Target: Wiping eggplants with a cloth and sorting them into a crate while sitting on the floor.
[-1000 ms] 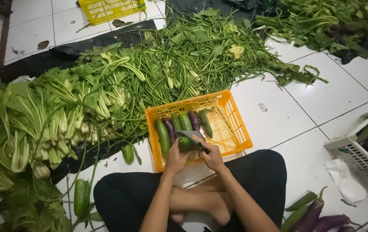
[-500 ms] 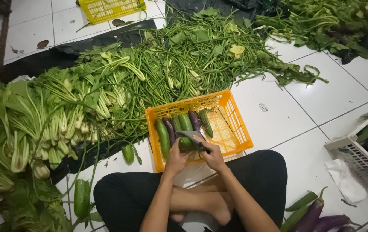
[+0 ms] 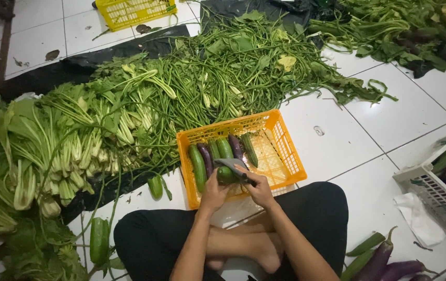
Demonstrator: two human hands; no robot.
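Left hand (image 3: 213,192) fingers close around the green cucumber (image 3: 226,174), its long axis running away over the orange crate (image 3: 285,151); right hand (image 3: 258,188) grips the knife (image 3: 232,165) across it.

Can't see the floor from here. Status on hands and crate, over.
Left hand gripping green vegetable over orange crate. Right hand holding knife against it. Cucumbers, eggplants lined up inside. Nothing blocking.
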